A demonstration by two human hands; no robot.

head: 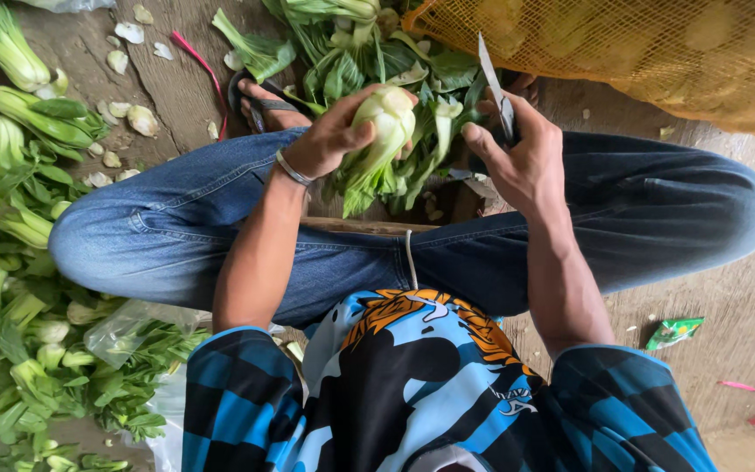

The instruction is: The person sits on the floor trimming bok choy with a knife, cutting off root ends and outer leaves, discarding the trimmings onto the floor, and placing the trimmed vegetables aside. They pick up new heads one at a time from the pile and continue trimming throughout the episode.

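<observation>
Seen from above, a person sits low over a dirt floor (176,83) with knees spread, in blue jeans and a blue and black patterned shirt. The left hand (329,135) has its grip clamped around a head of bok choy (379,140), pale base up and green leaves hanging down, held between the knees. The right hand (522,157) has its grip closed on the handle of a knife (493,83), whose narrow blade points up and away, just beside the bok choy but apart from it. Past the hands lies a loose pile of bok choy leaves (351,48), next to a foot in a sandal (259,100). More bok choy heads (19,218) cover the floor along the left edge. A yellow mesh sack (640,48) fills the top right corner. A green wrapper (673,332) lies on the floor at right.
</observation>
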